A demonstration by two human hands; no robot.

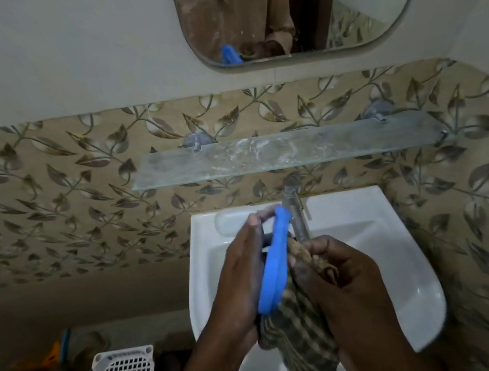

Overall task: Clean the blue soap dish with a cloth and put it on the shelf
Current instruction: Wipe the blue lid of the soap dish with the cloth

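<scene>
Soap dish (pixel 273 261) — blue, held on edge over the sink (pixel 399 274) — looks mid-wipe; the shelf (pixel 288 151) beyond carries nothing, so placing remains. Left hand (pixel 239 283) grips it, fingers (pixel 253 221) curled over its far end. Right hand (pixel 341 269) pinches the checked cloth (pixel 299 325) against its right face.

A streaked glass shelf (pixel 288 153) on two wall brackets hangs above the white basin (pixel 398 259).
</scene>
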